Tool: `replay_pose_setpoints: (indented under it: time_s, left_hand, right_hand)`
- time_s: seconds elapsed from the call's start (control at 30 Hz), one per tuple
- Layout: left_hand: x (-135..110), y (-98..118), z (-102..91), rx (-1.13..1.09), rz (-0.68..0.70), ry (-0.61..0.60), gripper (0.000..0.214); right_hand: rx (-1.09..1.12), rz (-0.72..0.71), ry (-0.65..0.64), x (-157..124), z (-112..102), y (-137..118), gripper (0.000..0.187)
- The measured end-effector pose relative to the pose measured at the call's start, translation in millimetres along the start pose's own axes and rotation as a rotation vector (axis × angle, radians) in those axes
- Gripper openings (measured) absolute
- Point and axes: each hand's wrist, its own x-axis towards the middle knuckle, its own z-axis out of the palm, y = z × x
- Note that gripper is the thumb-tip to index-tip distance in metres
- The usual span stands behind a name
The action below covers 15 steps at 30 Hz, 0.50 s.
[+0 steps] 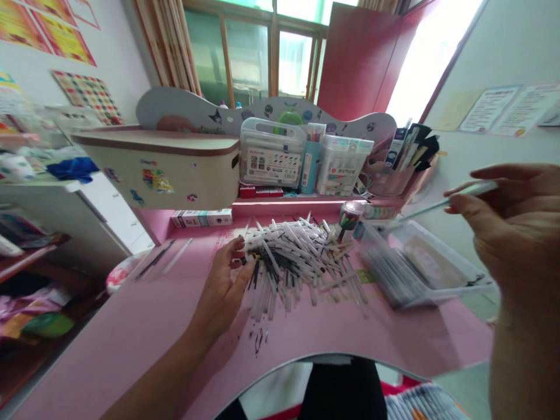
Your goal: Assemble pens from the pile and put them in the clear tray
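Got my right hand [511, 227] up in the air, pinching one thin pen refill [441, 201] between thumb and fingers. My left hand [223, 286] is half curled against the edge of a big messy pile of refills [293, 262] on the pink desk [131, 315], though I can't tell if it's actually holding any. Under my right hand, just beside the pile, sits a clear plastic box [420, 265] of what look like more refills.
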Motion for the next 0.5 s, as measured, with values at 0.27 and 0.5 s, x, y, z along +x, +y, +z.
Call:
replay_pose_setpoints:
  time_s: [0.27,0.5]
  left_hand:
    - [1.6,-1.5,1.3,0.000,-0.034,-0.021,0.055]
    - [0.9,0.4,0.9,0.051,-0.021,-0.042,0.047]
  right_hand:
    - [-0.277,0.198,-0.725,26.0,16.4,91.1,0.016]
    - [-0.024,0.434,-1.101,8.0,50.9,144.9,0.022]
